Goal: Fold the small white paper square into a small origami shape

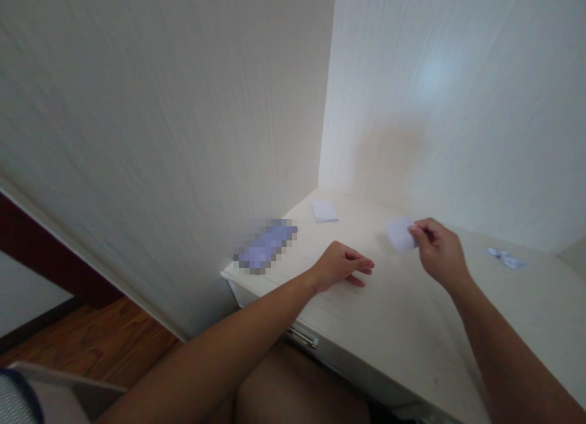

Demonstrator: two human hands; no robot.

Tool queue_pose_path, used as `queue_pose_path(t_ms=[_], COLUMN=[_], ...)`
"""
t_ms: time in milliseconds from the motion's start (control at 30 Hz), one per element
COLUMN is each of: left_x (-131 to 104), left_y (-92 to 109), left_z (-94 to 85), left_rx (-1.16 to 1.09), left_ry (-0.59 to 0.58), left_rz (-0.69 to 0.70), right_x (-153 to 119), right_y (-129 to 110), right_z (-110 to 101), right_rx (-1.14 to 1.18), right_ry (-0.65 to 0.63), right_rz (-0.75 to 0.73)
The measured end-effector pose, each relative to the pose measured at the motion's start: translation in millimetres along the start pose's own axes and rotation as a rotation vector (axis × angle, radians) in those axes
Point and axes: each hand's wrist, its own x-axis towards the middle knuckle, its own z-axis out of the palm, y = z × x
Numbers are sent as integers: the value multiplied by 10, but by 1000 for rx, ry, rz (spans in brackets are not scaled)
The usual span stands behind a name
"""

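Note:
Between thumb and fingers, my right hand point(437, 247) pinches a small white piece of paper point(401, 234), held a little above the white desk point(389, 326). My left hand point(343, 266) is over the desk to the left of that paper, fingers stretched and apart, with nothing seen in them. Toward the back corner lies a white square of folded paper point(324, 210), apart from both hands.
A blurred purple flat object point(267, 246) lies at the desk's left edge against the side panel point(183, 137). Small crumpled white scraps point(506, 258) are on the right. Under the desk's front edge shows a metal drawer rail point(302, 337).

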Motion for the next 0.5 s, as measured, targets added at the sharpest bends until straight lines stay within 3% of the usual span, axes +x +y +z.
queue_pose_path(t_ms=[300, 400, 500], left_x=[24, 28, 22], left_y=[26, -16, -69], left_z=[60, 47, 10], left_rx=[8, 38, 114], left_ry=[-1, -10, -6], left_rz=[25, 10, 16], right_x=[-152, -141, -51], right_y=[-316, -279, -97], right_z=[396, 358, 160], right_rx=[115, 115, 106], right_ry=[-222, -211, -47], right_rz=[-91, -80, 8])
